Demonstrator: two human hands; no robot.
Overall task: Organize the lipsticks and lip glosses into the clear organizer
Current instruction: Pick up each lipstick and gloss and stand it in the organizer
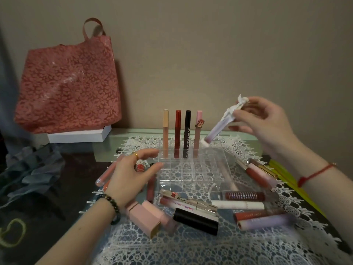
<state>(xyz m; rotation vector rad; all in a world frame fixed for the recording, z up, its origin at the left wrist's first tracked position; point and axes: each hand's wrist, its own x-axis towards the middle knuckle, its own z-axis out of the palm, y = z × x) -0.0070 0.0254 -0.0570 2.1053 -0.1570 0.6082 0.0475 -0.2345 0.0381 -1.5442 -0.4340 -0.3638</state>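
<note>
Pinching a slanted lilac gloss tube [219, 129], the right hand [267, 123] is risking toppling the upright pink unicorn tube [197, 138] in the clear acrylic gridded organizer [191, 169].

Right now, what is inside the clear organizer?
Upright in the back row of the clear organizer: beige tube, red tube, black tube, pink tube. Other compartments show only lace through them. The left hand covers part of its left edge.

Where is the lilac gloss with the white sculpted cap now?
Head view, right of centre: the right hand pinches the lilac gloss tilted above the clear organizer's back right corner, beside the pink unicorn tube.
</note>
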